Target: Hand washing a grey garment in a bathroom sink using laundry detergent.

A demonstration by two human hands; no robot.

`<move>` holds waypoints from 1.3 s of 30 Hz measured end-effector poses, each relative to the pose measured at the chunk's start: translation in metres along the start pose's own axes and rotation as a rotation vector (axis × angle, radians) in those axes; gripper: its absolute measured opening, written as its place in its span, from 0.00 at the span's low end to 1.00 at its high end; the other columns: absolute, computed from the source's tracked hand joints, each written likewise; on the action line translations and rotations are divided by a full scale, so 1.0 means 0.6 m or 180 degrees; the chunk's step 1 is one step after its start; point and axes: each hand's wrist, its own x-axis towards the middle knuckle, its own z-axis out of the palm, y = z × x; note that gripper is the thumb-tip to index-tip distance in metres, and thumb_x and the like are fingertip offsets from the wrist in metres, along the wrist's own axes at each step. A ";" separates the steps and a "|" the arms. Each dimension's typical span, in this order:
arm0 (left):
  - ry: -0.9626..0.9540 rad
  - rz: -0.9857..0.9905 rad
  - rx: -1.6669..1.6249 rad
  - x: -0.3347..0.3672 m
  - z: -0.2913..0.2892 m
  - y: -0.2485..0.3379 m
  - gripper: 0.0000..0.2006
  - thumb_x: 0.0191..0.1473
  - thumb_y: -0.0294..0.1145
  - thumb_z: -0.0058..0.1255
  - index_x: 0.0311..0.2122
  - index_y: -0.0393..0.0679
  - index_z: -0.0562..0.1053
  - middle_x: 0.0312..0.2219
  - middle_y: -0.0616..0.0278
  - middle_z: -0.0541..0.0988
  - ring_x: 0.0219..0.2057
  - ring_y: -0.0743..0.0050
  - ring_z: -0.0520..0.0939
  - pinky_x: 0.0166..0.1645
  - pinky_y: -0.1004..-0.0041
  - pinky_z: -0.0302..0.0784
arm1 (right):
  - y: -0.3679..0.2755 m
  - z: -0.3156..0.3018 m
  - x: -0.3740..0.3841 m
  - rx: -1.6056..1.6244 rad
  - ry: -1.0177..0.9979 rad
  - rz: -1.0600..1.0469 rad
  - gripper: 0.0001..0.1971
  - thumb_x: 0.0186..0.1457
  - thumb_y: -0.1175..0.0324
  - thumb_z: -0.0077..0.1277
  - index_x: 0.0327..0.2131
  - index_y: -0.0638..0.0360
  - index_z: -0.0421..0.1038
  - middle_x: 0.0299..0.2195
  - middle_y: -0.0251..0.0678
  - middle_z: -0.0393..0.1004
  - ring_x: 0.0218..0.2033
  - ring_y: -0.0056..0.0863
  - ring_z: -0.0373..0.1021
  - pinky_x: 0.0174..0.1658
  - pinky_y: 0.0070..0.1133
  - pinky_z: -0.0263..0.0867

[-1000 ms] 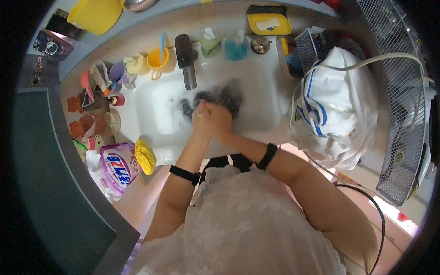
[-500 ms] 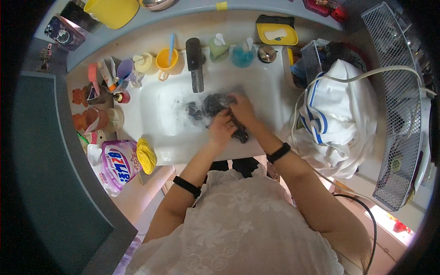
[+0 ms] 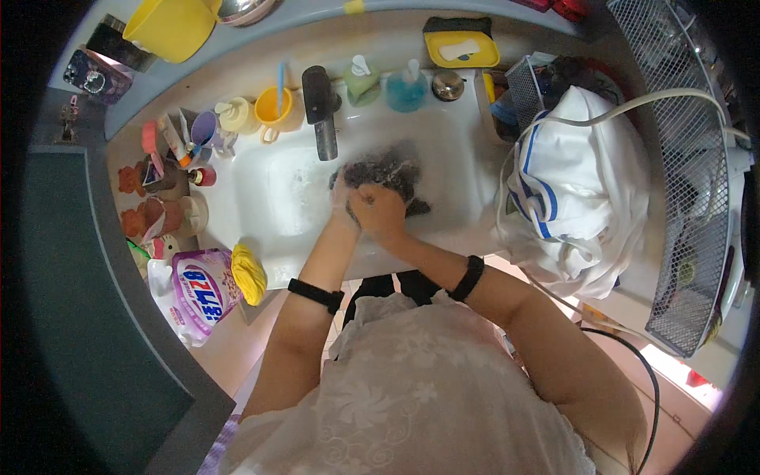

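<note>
A wet, dark cloth (image 3: pixel 393 168) lies bunched in the white sink (image 3: pixel 273 229), below the black faucet (image 3: pixel 321 119), with pale suds and cloudy water around it. Into its near edge my right hand (image 3: pixel 381 212) is closed, knuckles up and fingers curled on the fabric. Just left of it, my left hand (image 3: pixel 343 192) grips the cloth's left side; its fingers are mostly hidden by the cloth and the right hand. The two hands touch or nearly touch. One corner of the cloth trails out to the right of my right hand.
Along the back rim stand a yellow cup (image 3: pixel 273 108), a green pump bottle (image 3: pixel 362 83) and a blue pump bottle (image 3: pixel 407 91). A purple-white detergent pouch (image 3: pixel 202 289) and yellow cloth (image 3: pixel 249 275) sit at left. White fabric (image 3: pixel 586 174) and a wire rack (image 3: pixel 689 206) fill the right.
My right hand has moved left and nearer, from the cloth's far right side to beside my left hand. My left hand has moved left and farther in. The cloth is bunched differently.
</note>
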 end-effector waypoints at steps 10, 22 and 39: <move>0.0669 -0.0099 0.0254 0.002 0.042 -0.049 0.17 0.59 0.42 0.31 0.48 0.43 0.64 0.43 0.57 0.71 0.46 0.61 0.71 0.50 0.61 0.67 | 0.071 -0.002 0.077 -0.0111 0.0527 0.0478 0.15 0.43 0.56 0.51 0.29 0.57 0.74 0.28 0.45 0.74 0.32 0.45 0.70 0.36 0.33 0.65; 0.0250 -0.0503 -0.0292 -0.019 0.047 0.016 0.17 0.54 0.46 0.44 0.40 0.42 0.69 0.37 0.58 0.75 0.38 0.63 0.76 0.47 0.63 0.69 | 0.028 -0.002 0.015 0.0132 0.0291 -0.1043 0.10 0.46 0.60 0.51 0.23 0.56 0.71 0.24 0.39 0.73 0.25 0.41 0.70 0.30 0.33 0.65; 0.0208 0.0475 0.0579 0.000 -0.083 -0.005 0.12 0.55 0.38 0.37 0.40 0.43 0.66 0.33 0.58 0.72 0.38 0.61 0.75 0.40 0.60 0.73 | 0.029 0.026 0.031 -0.0524 0.0145 -0.0232 0.16 0.47 0.54 0.45 0.28 0.56 0.75 0.26 0.46 0.74 0.28 0.45 0.70 0.34 0.34 0.65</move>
